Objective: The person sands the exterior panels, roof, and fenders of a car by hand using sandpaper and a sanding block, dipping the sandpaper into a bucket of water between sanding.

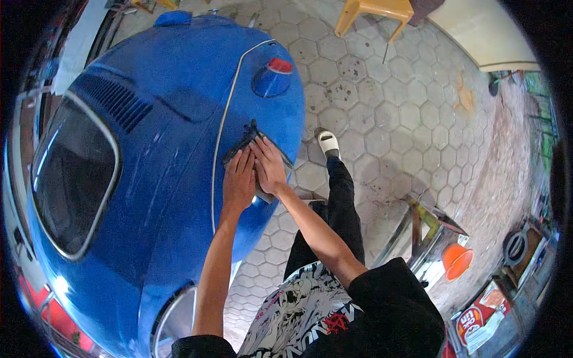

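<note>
A blue rounded car (179,89) fills the left side, with a red tail light (280,65) on its fender. A dark grey cloth (243,142) lies bunched on the fender below that light, between a thin light cord (225,107) and the car's outer edge. My left hand (240,182) presses flat on the cloth, fingers stretched forward. Beside it, touching it, my right hand (270,164) also lies flat, fingers extended over the cloth. Part of the cloth shows below the right palm; the rest is hidden under both hands. The left thumb is mostly hidden.
Hexagonal paving (418,113) runs along the car's right side, where my foot in a pale slide (328,142) stands. A yellow plastic chair (379,8) is at the far end. To the right are a worn wooden stand (418,230) and an orange bucket (458,261).
</note>
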`<state>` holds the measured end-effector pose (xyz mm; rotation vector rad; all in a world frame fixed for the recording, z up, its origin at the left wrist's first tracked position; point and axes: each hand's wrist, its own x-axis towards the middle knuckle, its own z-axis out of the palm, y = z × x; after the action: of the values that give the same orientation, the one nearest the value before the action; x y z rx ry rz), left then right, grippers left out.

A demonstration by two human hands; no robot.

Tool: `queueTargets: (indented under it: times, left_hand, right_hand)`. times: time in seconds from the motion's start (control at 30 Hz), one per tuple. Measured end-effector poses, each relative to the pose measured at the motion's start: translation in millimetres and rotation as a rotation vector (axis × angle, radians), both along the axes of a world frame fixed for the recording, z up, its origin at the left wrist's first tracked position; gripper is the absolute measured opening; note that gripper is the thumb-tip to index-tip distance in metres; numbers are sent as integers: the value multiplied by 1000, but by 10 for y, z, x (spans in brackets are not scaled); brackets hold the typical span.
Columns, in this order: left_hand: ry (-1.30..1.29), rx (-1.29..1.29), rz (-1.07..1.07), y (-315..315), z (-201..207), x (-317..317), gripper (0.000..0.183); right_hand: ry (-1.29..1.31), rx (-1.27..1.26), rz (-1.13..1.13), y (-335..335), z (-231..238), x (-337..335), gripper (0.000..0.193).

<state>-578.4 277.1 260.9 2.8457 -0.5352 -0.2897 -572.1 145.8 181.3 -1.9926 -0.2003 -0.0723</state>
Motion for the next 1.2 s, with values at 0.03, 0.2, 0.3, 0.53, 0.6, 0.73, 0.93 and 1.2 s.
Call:
queueTargets:
  times: [0.03, 0.2, 0.3, 0.53, 0.6, 0.73, 0.93, 1.2]
  left_hand:
    - [23, 0, -20, -70, -44, 130, 51]
    - [42, -68, -89, -418, -337, 718, 50]
    - [185, -217, -55, -416, -474, 1077, 42]
    - [-125, -293, 338, -695, -431, 1189, 31]
    - [-124, -242, 441, -848, -400, 944, 33]
    - [-143, -107, 658, -844, -361, 473, 42]
    - [-87, 141, 552, -936, -455, 480, 51]
    - [-169, 56, 600, -953, -517, 511, 48]
  right_hand:
    - [9, 5, -18, -45, -50, 74, 48]
    - [173, 67, -170, -270, -374, 408, 50]
    - [282, 66, -169, -293, -527, 607, 54]
    - [545, 23, -353, -548, -1401, 1182, 63]
    - [567, 22, -392, -734, -1727, 1341, 63]
    - [643, 42, -383, -651, -1794, 1503, 61]
    - [528, -52, -242, -640, -1446, 1160, 56]
    - [210, -51, -18, -647, -942, 740, 65]
